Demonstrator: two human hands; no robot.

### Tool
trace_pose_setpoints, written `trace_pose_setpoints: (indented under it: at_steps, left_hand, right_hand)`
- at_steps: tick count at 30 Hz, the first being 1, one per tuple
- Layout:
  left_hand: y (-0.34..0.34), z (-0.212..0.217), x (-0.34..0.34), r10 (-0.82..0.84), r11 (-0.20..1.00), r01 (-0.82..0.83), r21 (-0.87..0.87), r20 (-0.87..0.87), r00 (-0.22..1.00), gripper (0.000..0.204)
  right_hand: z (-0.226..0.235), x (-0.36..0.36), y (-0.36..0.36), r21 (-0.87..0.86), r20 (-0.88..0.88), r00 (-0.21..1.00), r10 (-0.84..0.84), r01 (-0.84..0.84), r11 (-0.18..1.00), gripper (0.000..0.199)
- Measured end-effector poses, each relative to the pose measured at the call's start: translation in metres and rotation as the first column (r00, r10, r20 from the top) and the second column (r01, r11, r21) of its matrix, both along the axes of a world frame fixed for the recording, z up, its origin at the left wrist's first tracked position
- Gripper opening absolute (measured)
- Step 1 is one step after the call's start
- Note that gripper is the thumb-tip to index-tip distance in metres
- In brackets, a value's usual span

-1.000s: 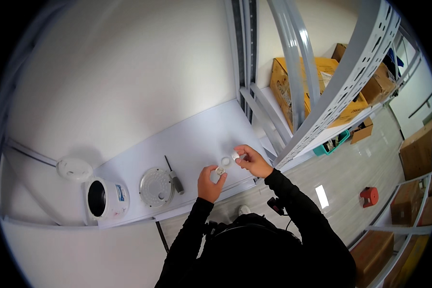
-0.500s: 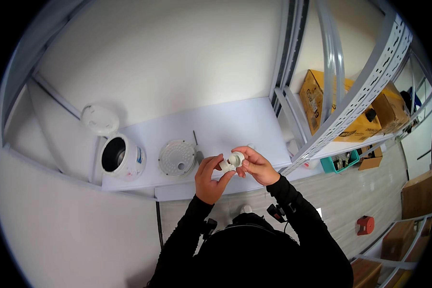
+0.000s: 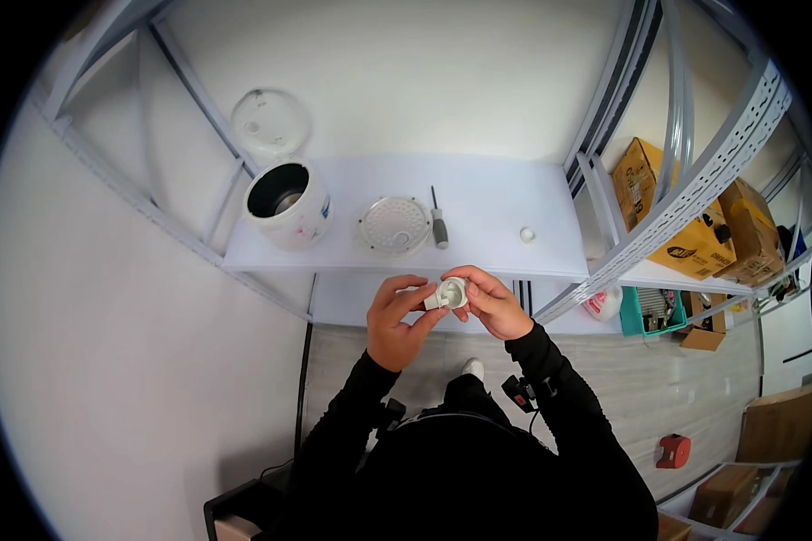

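Note:
Over the front edge of the white shelf [image 3: 487,253], my two hands meet on a small white plastic part. My right hand [image 3: 498,311] pinches its round, cup-like piece [image 3: 456,292] by the rim, the hollow facing up. Fingers and thumb of my left hand [image 3: 395,325] close on a smaller white piece [image 3: 437,300] against the cup's left side. Whether the two pieces are joined or only touching, I cannot tell. Beyond my hands lie a round perforated white plate [image 3: 395,225], a grey-handled screwdriver [image 3: 439,231] and a small white round piece [image 3: 527,235].
A white round appliance [image 3: 302,216] with a dark inside stands at the shelf's left, its lid [image 3: 272,123] raised behind. Grey perforated uprights [image 3: 695,194] frame the right side. Beyond them are yellow cardboard boxes [image 3: 691,252] and a teal basket [image 3: 635,321]. A red stool [image 3: 673,451] stands on the floor.
The two white pieces, slightly apart before, are now close together with the cup tilted differently. The view has shifted, so the shelf appears higher and the screwdriver handle and small round piece show fully.

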State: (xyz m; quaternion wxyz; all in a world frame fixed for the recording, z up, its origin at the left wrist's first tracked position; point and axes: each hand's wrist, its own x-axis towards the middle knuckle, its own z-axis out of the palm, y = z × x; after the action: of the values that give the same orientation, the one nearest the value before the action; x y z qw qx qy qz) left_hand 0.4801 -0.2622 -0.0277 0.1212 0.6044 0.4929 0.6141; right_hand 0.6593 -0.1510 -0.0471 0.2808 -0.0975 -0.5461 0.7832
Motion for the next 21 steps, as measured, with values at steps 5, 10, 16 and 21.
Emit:
trace_pose_setpoints:
  at_steps: [5,10,16,21]
  left_hand:
    - [-0.044,-0.008,-0.018,-0.042,0.999,0.043,-0.02,0.031,0.999,0.041]
    - [-0.074,-0.007,-0.027,-0.059,0.992,0.065,-0.11,0.056,0.997,0.041]
    - [-0.09,-0.019,-0.037,-0.069,0.994,0.076,-0.081,0.092,0.993,0.045]
    - [-0.096,-0.018,-0.038,-0.087,0.993,0.098,-0.068,0.146,0.985,0.045]
  right_hand:
    - [-0.001,-0.019,-0.04,0.118,0.099,0.995,-0.014,0.003,0.993,0.033]
    - [0.003,-0.031,-0.072,0.127,0.143,0.988,-0.05,0.031,0.991,0.033]
    - [0.018,-0.038,-0.098,0.185,0.282,0.952,-0.12,0.069,0.98,0.028]
    - [0.025,-0.04,-0.107,0.242,0.301,0.938,-0.17,0.098,0.965,0.029]
